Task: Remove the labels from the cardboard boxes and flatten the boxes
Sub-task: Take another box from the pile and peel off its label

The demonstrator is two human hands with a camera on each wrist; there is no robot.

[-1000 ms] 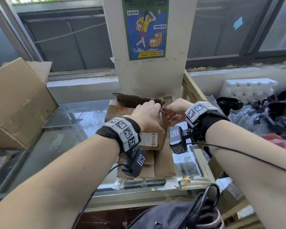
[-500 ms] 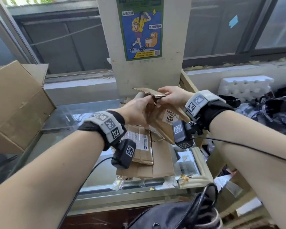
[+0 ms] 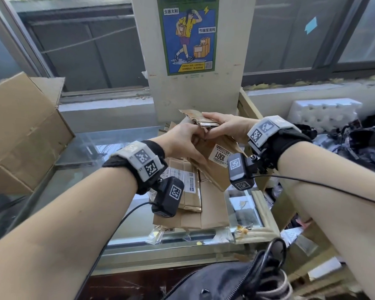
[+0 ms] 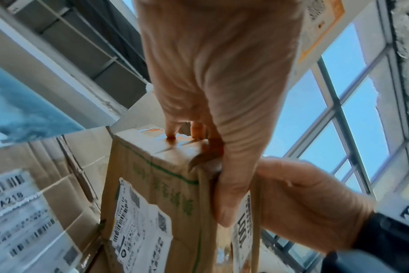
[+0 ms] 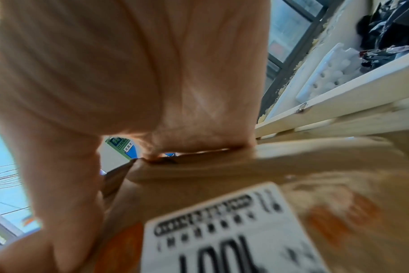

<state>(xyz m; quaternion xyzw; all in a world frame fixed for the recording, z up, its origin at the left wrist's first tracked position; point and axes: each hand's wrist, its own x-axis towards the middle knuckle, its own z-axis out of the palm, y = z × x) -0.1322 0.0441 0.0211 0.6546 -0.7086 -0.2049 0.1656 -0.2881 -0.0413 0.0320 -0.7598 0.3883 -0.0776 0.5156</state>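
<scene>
A small brown cardboard box (image 3: 206, 167) is lifted above the glass counter, tilted, and held by both hands. My left hand (image 3: 182, 144) grips its upper left side, thumb along the edge (image 4: 231, 184). My right hand (image 3: 221, 126) clamps the torn top flaps (image 3: 195, 118) from the right. A white label reading 1001 (image 3: 220, 155) sticks to the box face, blurred and close in the right wrist view (image 5: 227, 232). Another white shipping label (image 4: 140, 227) is on an adjoining side. Flattened boxes (image 3: 204, 206) with labels lie stacked on the counter below.
A large open cardboard box (image 3: 24, 131) sits at the left on the glass counter (image 3: 91, 152). A pillar with a poster (image 3: 187, 35) stands right behind the hands. White foam (image 3: 323, 113) and dark clutter lie at the right. A black bag (image 3: 225, 282) is at the near edge.
Both hands have lifted the small box off the flattened stack and tipped it up, turning the 1001 label into view. The head view has swung slightly left and up.
</scene>
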